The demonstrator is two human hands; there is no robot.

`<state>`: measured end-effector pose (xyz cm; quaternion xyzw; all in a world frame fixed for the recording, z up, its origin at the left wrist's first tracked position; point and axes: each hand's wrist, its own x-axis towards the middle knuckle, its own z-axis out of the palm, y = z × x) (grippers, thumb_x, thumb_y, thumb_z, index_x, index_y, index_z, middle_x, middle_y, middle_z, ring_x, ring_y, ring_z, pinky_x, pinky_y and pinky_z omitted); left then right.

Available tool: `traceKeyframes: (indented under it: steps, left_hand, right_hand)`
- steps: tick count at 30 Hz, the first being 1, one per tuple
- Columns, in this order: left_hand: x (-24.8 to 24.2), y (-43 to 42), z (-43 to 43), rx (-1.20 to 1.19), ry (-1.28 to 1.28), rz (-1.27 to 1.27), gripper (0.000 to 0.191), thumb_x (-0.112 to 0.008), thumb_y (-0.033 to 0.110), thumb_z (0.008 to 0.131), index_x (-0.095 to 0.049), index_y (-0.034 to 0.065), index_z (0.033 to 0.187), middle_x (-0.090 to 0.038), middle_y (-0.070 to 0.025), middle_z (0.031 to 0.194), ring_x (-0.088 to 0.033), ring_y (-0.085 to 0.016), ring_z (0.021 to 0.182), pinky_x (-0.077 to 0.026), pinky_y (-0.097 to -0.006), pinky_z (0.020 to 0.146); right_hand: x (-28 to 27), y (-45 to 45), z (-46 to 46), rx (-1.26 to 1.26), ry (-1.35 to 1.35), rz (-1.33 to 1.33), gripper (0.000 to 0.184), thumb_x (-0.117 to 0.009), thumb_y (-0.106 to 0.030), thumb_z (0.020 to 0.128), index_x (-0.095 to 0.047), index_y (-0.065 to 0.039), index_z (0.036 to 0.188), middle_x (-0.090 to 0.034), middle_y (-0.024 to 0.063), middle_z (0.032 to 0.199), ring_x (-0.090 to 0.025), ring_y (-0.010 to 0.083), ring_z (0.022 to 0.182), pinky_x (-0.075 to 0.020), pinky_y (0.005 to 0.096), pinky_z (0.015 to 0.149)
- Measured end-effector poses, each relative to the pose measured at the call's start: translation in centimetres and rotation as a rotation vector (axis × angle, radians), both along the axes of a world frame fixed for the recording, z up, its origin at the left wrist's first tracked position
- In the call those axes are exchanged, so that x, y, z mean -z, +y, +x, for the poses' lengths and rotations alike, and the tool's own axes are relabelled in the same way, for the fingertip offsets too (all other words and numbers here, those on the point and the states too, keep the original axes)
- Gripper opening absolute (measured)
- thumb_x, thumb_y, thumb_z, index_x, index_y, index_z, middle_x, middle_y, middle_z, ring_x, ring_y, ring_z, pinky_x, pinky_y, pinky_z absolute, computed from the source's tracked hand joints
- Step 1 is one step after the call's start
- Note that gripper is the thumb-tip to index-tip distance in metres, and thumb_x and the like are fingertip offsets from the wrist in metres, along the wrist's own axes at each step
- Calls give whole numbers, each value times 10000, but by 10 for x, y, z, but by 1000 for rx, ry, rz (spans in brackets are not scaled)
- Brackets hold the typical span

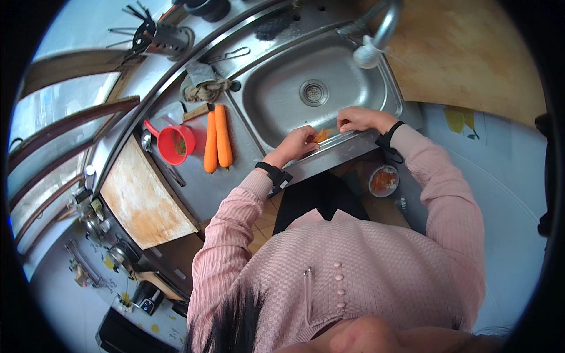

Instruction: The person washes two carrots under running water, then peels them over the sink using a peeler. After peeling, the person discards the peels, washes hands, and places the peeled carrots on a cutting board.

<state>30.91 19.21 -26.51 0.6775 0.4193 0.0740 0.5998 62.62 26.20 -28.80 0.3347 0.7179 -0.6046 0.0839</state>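
Note:
My left hand point(296, 143) is at the near rim of the stainless steel sink point(282, 106), its fingers closed on a small bunch of orange peelings point(323, 135). My right hand point(358, 119) is at the same rim, a little to the right, with its fingers curled down. Whether anything is between those fingertips is hidden. Two peeled carrots point(217, 139) lie side by side on the steel drainboard point(247, 176), left of the basin. Beside them stands a red plastic dipper point(165, 143) with some green bits inside.
A cleaver with a wooden handle point(197, 113) and a crumpled cloth point(205, 86) lie behind the carrots. The faucet point(383, 33) arches over the basin's far right. Below the counter, a bin point(383, 181) holds orange scraps. Wooden boards point(145, 198) flank the sink.

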Motion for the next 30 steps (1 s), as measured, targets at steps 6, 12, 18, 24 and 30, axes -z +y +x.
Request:
traceKeyframes:
  steps: [6, 12, 18, 24, 30]
  left_hand:
    - [0, -4, 4, -39, 75, 27, 227, -849, 143, 971, -746, -4, 1109, -775, -93, 947, -700, -144, 879, -585, -340, 847]
    - [-35, -17, 53, -195, 35, -97, 193, -789, 117, 1038, -729, -27, 1151, -773, -26, 989, -682, -82, 892, -567, -285, 836]
    - [-71, -103, 213, 160, -25, -43, 235, -818, 146, 1014, -741, 18, 1194, -797, -72, 999, -736, -118, 911, -591, -305, 824]
    - [4, -256, 383, 631, -34, 69, 321, -703, 295, 1066, -735, 19, 1227, -786, -242, 1060, -750, -460, 1021, -598, -507, 907]
    - [64, -366, 458, 816, -179, 37, 350, -625, 334, 1074, -738, 51, 1246, -768, -280, 1150, -721, -507, 1101, -566, -573, 980]
  right_hand:
    - [-21, -43, -3, 70, 29, 427, 125, -727, -137, 949, -665, -36, 987, -661, 151, 1076, -630, 387, 1138, -529, 448, 987]
    - [-61, -124, 28, 617, 37, 751, 135, -613, -161, 1058, -616, -26, 1058, -636, 163, 1121, -639, 368, 1158, -535, 461, 1000]
    - [-65, -305, 117, 1628, 26, 354, 77, -663, -78, 1069, -686, -14, 1106, -711, 115, 992, -710, 253, 931, -566, 370, 818]
    - [28, -501, 195, 2096, -191, 193, 284, -625, -260, 1149, -768, -23, 1217, -771, 46, 1038, -719, 139, 865, -587, 317, 785]
    - [71, -606, 242, 2285, -389, -98, 320, -693, -320, 1080, -832, -33, 1076, -777, 51, 821, -766, 191, 804, -608, 339, 730]
